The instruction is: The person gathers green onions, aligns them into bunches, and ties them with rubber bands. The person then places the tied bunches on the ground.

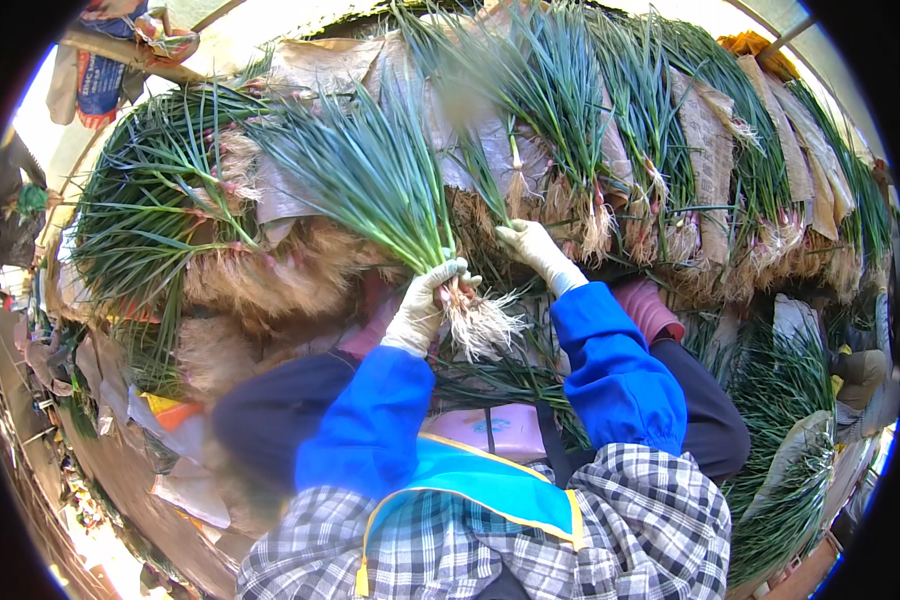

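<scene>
My left hand (427,300), in a pale glove, is shut on a bunch of green onions (375,187) just above its stringy roots; the long leaves fan up and to the left. To its right, my gloved right hand (525,244) holds the lower end of a thin green onion stalk (484,176), its fingertips partly hidden. Beyond both hands, a row of rooty green onion bundles (566,97) leans over sheets of sacking, roots towards me. At the left lies a large heap of green onions (142,180) with thick tan roots.
Loose green leaves (502,379) lie between my knees, near a pink seat or pad (495,431). More green onions (780,405) are piled low at the right. Paper or sacking pieces (701,150) separate the bundles. Scraps and an orange-yellow wrapper (169,411) lie at the left.
</scene>
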A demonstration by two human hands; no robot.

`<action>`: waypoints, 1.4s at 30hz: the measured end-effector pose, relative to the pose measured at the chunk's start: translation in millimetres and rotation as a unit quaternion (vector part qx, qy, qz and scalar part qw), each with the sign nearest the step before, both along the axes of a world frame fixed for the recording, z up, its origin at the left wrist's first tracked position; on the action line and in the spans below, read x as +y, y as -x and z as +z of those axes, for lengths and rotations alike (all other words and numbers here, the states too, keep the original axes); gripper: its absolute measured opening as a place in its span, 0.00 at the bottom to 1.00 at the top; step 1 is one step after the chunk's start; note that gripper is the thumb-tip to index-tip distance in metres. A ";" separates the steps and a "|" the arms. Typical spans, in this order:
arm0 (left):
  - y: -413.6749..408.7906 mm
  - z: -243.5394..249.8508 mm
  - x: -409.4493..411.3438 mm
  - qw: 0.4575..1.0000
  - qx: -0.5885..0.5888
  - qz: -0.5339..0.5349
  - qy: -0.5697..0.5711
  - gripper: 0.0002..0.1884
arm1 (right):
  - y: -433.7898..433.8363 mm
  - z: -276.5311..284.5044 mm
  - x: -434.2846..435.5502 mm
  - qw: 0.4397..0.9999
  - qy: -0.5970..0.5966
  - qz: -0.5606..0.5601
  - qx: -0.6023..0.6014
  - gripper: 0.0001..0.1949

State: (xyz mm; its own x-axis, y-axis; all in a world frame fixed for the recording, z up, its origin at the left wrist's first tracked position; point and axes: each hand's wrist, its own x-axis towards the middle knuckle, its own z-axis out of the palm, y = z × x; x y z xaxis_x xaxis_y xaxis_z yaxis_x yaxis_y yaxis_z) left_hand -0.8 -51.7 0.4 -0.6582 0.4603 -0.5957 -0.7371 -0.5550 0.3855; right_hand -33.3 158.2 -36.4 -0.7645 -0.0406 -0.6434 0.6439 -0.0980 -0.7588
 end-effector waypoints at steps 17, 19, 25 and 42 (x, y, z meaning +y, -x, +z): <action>-2.8 -2.3 6.7 0.993 -0.055 -0.015 -0.106 0.08 | 1.3 26.1 -42.9 0.809 -0.383 0.192 0.403 0.12; -5.5 14.1 12.7 0.980 -0.038 0.029 -0.193 0.10 | 1.7 15.9 -36.3 0.779 -0.444 0.087 0.434 0.11; 22.9 56.9 -9.9 0.971 0.151 0.083 -0.163 0.16 | -32.7 30.3 7.7 0.667 -0.385 0.624 0.133 0.14; 63.3 -11.4 20.6 0.982 0.018 -0.130 0.136 0.11 | -21.9 38.1 -23.1 0.892 -0.272 0.295 0.210 0.15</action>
